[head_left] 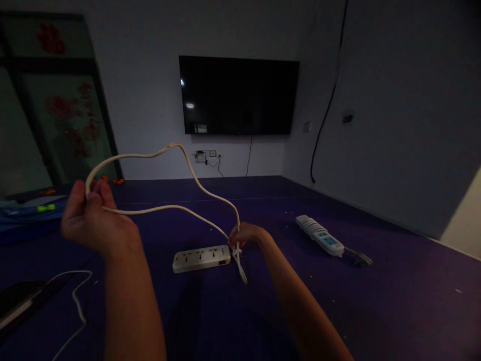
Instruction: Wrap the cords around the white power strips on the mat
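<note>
A white power cord (150, 155) forms a wide loop in the air between my two hands. My left hand (99, 215), raised on the left, is closed round the bend of the loop. Lower and nearer the middle, my right hand (245, 234) pinches the cord strands; a short doubled end hangs below its fingers. Just left of my right hand, a white power strip (202, 259) with several sockets lies on the dark purple floor (263, 311). The spot where the cord meets the strip is partly hidden by my right fingers.
On the right lies a second power strip (326, 242) with its cord wound round it. A thin white cable (77, 301) and a dark object (18, 301) are at lower left. A black cable (330, 95) hangs down the right wall. A television (240, 95) is mounted ahead.
</note>
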`<state>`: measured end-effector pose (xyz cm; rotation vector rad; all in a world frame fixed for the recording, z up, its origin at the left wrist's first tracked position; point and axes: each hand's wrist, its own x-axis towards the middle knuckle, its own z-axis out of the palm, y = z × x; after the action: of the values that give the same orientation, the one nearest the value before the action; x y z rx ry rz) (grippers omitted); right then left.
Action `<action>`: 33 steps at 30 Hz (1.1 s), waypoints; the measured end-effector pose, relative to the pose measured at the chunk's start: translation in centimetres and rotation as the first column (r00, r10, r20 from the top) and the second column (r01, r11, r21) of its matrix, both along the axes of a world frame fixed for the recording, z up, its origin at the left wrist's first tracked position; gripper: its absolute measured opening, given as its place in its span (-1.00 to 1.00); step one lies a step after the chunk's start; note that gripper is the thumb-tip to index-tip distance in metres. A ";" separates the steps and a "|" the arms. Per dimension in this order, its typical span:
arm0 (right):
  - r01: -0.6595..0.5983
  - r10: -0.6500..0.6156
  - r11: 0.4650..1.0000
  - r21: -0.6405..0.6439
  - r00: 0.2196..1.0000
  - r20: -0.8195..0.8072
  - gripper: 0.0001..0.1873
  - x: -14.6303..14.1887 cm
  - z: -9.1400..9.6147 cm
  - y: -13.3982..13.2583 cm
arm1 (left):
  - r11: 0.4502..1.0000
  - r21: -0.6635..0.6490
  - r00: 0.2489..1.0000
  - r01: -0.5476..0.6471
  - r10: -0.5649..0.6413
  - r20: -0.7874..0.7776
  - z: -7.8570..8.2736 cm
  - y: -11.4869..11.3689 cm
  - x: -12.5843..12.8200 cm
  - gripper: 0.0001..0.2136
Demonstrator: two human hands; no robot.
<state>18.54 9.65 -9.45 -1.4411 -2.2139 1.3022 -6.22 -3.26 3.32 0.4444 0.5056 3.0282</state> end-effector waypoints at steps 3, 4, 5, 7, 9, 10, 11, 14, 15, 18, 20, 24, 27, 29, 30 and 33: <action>0.012 -0.012 1.000 0.003 1.000 0.022 -0.88 0.0 -0.3 0.2 | 1.000 -0.003 1.000 -0.008 0.008 -0.023 -0.1 0.1 -0.1 -0.64; 0.017 -0.017 1.000 0.005 1.000 0.024 -0.88 0.1 -0.4 0.3 | 1.000 -0.003 0.999 -0.008 0.008 -0.036 -0.1 0.1 -0.1 -0.64; 0.020 -0.021 1.000 0.006 0.999 0.025 -0.88 0.2 -0.5 0.3 | 1.000 -0.003 0.999 -0.007 0.007 -0.052 -0.2 0.2 -0.1 -0.64; 0.017 -0.017 1.000 0.005 0.999 0.030 -0.90 0.3 -0.6 0.4 | 1.000 -0.016 0.997 -0.005 0.004 -0.074 -0.2 0.3 -0.2 -0.64; 0.000 0.000 1.000 -0.005 0.999 0.036 -0.93 0.4 -0.6 0.5 | 0.999 -0.039 0.996 -0.006 0.002 -0.085 -0.1 0.4 -0.1 -0.63; -0.009 0.009 1.000 -0.012 0.999 0.040 -0.95 0.4 -0.6 0.5 | 0.999 -0.044 0.997 -0.001 -0.002 -0.081 0.0 0.4 0.0 -0.62; -0.017 0.017 1.000 -0.019 0.999 0.041 -0.95 0.4 -0.6 0.5 | 0.999 -0.041 0.997 0.008 -0.011 -0.073 0.1 0.4 0.1 -0.63; -0.031 0.032 0.999 -0.033 0.999 0.035 -0.92 0.5 -0.5 0.5 | 0.999 -0.026 0.997 0.033 -0.034 -0.063 0.2 0.2 0.5 -0.65; -0.033 0.034 0.999 -0.034 0.999 0.032 -0.90 0.5 -0.4 0.5 | 0.999 -0.021 0.997 0.035 -0.037 -0.070 0.2 0.1 0.5 -0.66; -0.052 0.052 0.998 -0.029 0.999 -0.007 -0.85 0.8 -0.4 0.6 | 0.999 0.011 0.995 0.046 -0.045 -0.091 0.0 0.0 0.6 -0.68; -0.073 0.073 0.997 -0.004 0.995 -0.064 -0.82 1.1 -0.5 0.7 | 0.999 0.001 0.993 0.054 -0.053 -0.101 -0.1 0.1 0.5 -0.68; -0.028 0.040 0.998 0.047 0.962 -0.270 -0.63 1.5 -0.7 1.0 | 0.995 0.007 0.988 0.097 -0.095 -0.120 0.0 0.2 0.5 -0.69; 0.024 0.015 0.997 0.077 0.882 -0.471 -0.51 1.4 -0.3 0.8 | 0.991 0.050 0.985 0.126 -0.119 -0.128 -0.1 0.2 0.7 -0.70; 0.043 0.024 0.993 0.109 0.833 -0.553 -0.54 1.2 0.4 0.3 | 0.992 0.035 0.982 0.122 -0.115 -0.148 -0.1 0.3 0.8 -0.69; 0.057 0.024 0.991 0.119 0.810 -0.586 -0.55 1.1 1.0 -0.1 | 0.993 0.016 0.981 0.115 -0.111 -0.157 -0.1 0.3 0.9 -0.68; 0.119 0.003 0.984 0.135 0.737 -0.676 -0.44 0.7 2.8 -1.3 | 0.990 -0.067 0.976 0.125 -0.135 -0.169 -0.3 0.4 1.3 -0.66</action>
<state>19.28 8.36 -6.69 -0.7728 -1.7095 1.3007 -4.89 -2.85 3.06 0.7117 0.5451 2.8574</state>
